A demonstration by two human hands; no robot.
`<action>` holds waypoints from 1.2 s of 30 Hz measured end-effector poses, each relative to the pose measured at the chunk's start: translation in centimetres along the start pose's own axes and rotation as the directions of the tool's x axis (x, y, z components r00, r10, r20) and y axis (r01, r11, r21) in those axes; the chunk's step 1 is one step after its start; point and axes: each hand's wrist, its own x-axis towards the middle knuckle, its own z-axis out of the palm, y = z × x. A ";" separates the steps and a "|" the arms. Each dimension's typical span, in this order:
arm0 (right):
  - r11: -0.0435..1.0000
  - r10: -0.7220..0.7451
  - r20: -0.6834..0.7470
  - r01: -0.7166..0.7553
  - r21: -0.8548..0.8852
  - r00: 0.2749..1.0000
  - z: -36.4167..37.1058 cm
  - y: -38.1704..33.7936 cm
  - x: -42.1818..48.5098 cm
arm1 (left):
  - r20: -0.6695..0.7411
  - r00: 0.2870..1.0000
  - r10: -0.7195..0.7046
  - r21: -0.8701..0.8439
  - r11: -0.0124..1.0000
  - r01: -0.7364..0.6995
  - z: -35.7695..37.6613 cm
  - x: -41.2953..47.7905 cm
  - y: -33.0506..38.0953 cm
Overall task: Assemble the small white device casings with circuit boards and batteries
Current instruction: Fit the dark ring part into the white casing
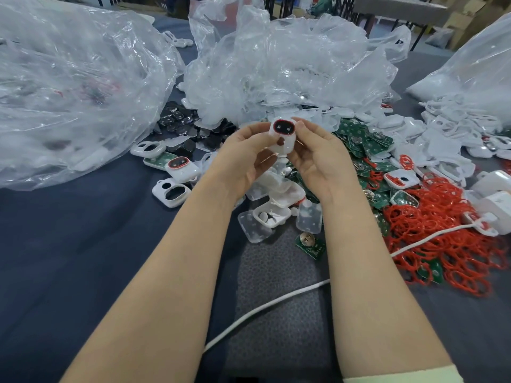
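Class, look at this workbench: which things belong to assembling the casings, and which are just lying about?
Belong to the job:
white casing, pinched by left hand and right hand; green circuit boards; red rings; empty casing shell.

Just lying about:
crumpled plastic bag; white cable; cardboard boxes.

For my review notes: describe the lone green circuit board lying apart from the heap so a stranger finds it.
Start at the right-hand heap of green circuit boards and red rubber rings. Come nearer, to the grey textured mat beside the right forearm. At its far right corner lies one green circuit board with a round metal battery, apart from every other board.
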 end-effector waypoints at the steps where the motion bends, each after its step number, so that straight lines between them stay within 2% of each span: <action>1: 1.000 0.000 -0.011 0.000 -0.001 1.000 0.0 0.0 0.0 | 0.031 0.999 -0.017 0.015 1.000 0.017 0.0 0.0 0.0; 5: 0.999 0.000 -0.035 -0.002 -0.046 0.999 0.0 0.1 0.0 | 0.069 0.996 -0.059 0.012 0.998 0.059 0.2 -0.3 0.0; 10: 0.994 -0.015 -0.043 0.010 -0.108 0.999 0.1 0.1 -0.1 | 0.040 0.998 -0.058 -0.020 0.998 0.059 0.2 -0.2 -0.1; 11: 0.987 -0.037 -0.062 0.027 -0.159 0.997 0.1 0.2 -0.1 | 0.027 0.999 -0.046 -0.022 0.999 0.047 0.2 -0.1 -0.1; 13: 0.923 -0.128 -0.126 0.072 -0.378 0.984 0.1 0.3 0.1 | -0.010 1.000 0.008 0.001 1.000 -0.008 0.2 0.0 -0.1; 15: 0.825 -0.225 -0.162 0.100 -0.556 0.961 -0.1 0.1 0.1 | -0.053 0.991 0.123 0.144 0.983 -0.115 0.1 0.1 -0.2; 17: 0.840 -0.199 -0.144 0.093 -0.534 0.969 0.0 -0.3 0.0 | -0.029 0.962 0.272 0.423 0.875 -0.235 -0.1 0.2 -0.3; 19: 0.913 -0.084 -0.120 0.028 -0.407 0.989 0.2 -0.6 -0.3 | 0.040 0.927 0.373 0.619 0.719 -0.316 -0.1 0.3 -0.4; 21: 0.941 -0.001 -0.120 -0.040 -0.336 0.993 0.4 -0.9 -0.5 | 0.097 0.906 0.412 0.683 0.634 -0.362 0.0 0.1 -0.3; 24: 0.932 0.002 -0.127 -0.048 -0.360 0.992 0.1 -0.9 -0.6 | 0.162 0.911 0.379 0.740 0.564 -0.366 -0.2 0.1 -0.5; 29: 0.883 -0.093 -0.127 0.023 -0.468 0.988 -0.3 -0.5 -0.4 | 0.150 0.942 0.301 0.730 0.609 -0.311 -0.2 0.1 -0.6; 34: 0.793 -0.169 -0.034 0.115 -0.599 0.985 0.6 0.4 -0.3 | -0.022 0.906 0.422 0.681 0.670 -0.295 0.1 0.1 -0.6; 36: 0.737 -0.234 0.002 0.179 -0.652 0.972 0.9 0.7 -0.3 | -0.117 0.908 0.402 0.593 0.762 -0.261 -0.2 0.4 -0.6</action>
